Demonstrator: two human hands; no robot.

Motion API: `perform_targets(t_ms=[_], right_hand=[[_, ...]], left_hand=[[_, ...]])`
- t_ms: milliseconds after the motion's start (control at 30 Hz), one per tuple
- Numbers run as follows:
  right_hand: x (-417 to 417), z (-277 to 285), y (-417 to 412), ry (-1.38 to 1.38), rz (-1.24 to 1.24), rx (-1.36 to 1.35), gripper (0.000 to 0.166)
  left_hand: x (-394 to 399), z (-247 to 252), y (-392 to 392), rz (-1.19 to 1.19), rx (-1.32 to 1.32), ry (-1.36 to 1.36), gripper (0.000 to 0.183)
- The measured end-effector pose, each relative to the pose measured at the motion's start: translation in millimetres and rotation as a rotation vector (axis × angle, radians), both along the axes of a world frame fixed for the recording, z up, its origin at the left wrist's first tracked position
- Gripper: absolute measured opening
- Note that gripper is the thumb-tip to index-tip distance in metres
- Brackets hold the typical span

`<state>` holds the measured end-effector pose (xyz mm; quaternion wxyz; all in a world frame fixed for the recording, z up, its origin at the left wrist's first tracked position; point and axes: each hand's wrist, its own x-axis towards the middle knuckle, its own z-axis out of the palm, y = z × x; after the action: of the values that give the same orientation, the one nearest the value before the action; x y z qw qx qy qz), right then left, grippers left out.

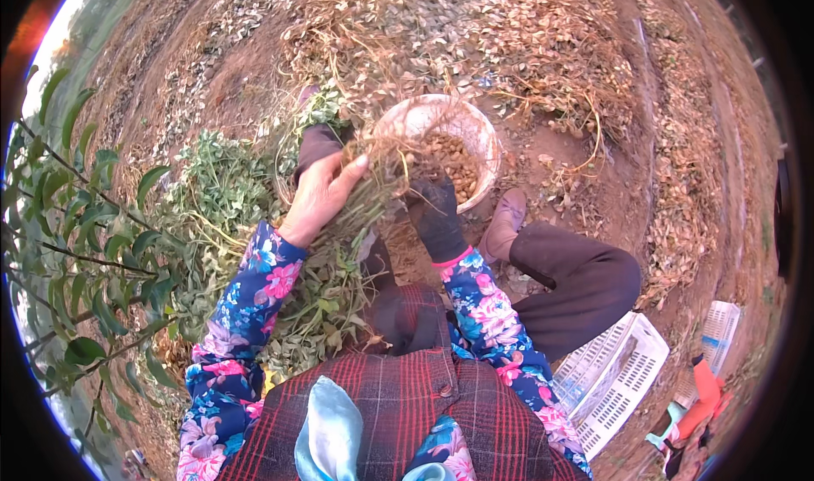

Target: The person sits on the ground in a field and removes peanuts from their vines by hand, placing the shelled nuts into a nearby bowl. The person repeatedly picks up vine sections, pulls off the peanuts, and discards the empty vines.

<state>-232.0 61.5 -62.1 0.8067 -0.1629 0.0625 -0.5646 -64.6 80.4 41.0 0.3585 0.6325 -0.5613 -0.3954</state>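
Observation:
My left hand (323,192), bare, is closed around a bunch of dried peanut plants (372,192). The root end of the bunch reaches over a round white bucket (423,112), which holds a heap of peanuts in their shells (467,176). At the bucket's near rim, my right hand (439,217) wears a dark glove and touches the tangled roots (439,141). Blur and the roots hide its fingertips, so its grip is unclear. Stems and leaves trail from the bunch back below my left wrist.
Green peanut vines (222,176) are heaped on my left, beside a leafy branch (95,258). Dried plants (540,42) cover the soil beyond the bucket. My right shoe (505,217) is close to the bucket. White plastic crates (626,379) lie at lower right, near an orange item (696,398).

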Motion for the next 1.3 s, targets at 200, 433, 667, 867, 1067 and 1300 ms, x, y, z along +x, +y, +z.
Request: perform_targets(t_ms=[200, 433, 667, 867, 1067, 1300], right_hand=[[26, -11, -20, 0.196, 0.034, 0.001, 0.029], [-25, -11, -1, 0.732, 0.154, 0.026, 0.032], [-55, 114, -17, 1.321, 0.000, -0.464, 0.020], [-14, 73, -96, 1.780, -0.041, -0.828, 0.019], [9, 36, -92, 1.721, -0.044, -0.803, 0.023], [-14, 9, -113, 0.719, 0.034, 0.053, 0.023]], left_hand=[[1, -14, -7, 0.283, -0.228, -0.641, 0.028], [-6, -75, -6, 0.236, -0.515, -0.878, 0.019], [-6, -75, 0, 0.227, -0.545, -0.896, 0.018], [-13, -72, -4, 0.189, -0.552, -0.914, 0.017], [-9, -71, 0, 0.156, -0.530, -0.921, 0.015], [-10, -71, -2, 0.110, -0.535, -0.908, 0.015]])
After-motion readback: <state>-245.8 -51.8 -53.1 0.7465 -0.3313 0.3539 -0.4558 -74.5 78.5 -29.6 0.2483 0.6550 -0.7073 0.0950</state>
